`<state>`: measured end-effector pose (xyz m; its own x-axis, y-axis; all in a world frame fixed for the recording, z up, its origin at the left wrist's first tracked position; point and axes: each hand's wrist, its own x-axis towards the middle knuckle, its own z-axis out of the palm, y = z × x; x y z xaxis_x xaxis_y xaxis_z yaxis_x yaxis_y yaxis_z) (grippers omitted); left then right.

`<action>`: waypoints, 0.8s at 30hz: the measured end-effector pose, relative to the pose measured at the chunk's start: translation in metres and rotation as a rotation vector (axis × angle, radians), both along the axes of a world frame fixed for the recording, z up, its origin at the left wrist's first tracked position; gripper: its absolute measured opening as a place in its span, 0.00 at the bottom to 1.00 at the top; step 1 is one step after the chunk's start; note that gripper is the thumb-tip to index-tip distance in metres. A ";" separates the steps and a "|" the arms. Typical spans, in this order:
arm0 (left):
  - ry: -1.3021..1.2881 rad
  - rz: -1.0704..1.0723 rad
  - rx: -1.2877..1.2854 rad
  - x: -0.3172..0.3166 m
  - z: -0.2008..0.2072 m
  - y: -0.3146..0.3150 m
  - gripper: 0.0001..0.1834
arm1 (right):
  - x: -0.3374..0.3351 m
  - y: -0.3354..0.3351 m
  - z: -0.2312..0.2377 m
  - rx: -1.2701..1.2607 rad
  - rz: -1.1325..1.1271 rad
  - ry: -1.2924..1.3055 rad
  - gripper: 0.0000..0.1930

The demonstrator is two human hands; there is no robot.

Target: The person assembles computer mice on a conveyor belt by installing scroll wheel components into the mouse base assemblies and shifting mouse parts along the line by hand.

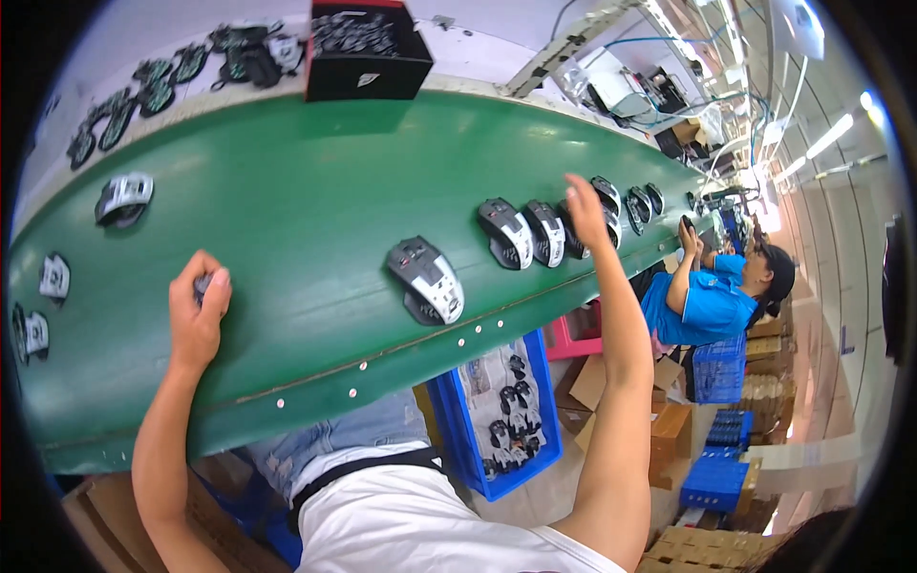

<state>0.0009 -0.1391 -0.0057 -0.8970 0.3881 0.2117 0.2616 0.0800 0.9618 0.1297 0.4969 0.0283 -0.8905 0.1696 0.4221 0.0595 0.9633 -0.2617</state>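
My left hand [196, 310] is closed in a fist above the left part of the green belt [315, 191]. A bit of a small dark object [202, 286] shows between its fingers; the rest is hidden. My right hand [587, 215] reaches over a row of computer mice at the right, fingers stretched out, partly covering one dark mouse [570, 229]. Beside it lie a grey-and-black mouse [544, 232] and another mouse [505, 234]. A single mouse [426, 281] lies between my hands, nearer the front edge.
White-and-black mouse shells [124, 199] lie at the belt's left. A black box [368, 53] of small parts stands on the far ledge beside dark mouse parts [158, 86]. Below the belt is a blue crate [501, 420]. A co-worker in blue [707, 301] works farther right.
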 end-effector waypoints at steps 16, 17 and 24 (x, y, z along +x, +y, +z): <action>-0.086 -0.008 0.053 0.003 -0.002 -0.011 0.16 | 0.022 -0.136 0.003 -0.237 -0.052 0.360 0.17; -0.091 -0.007 0.052 0.003 -0.001 -0.010 0.16 | 0.030 -0.155 0.005 -0.155 -0.030 0.259 0.19; -0.098 0.019 0.106 -0.004 -0.001 -0.016 0.15 | 0.038 -0.134 0.004 -0.242 -0.111 0.483 0.14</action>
<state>-0.0032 -0.1546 -0.0069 -0.9222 0.3511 0.1621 0.1658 -0.0197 0.9860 0.1673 0.3631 0.0321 -0.5765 0.3943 0.7157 -0.0248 0.8670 -0.4977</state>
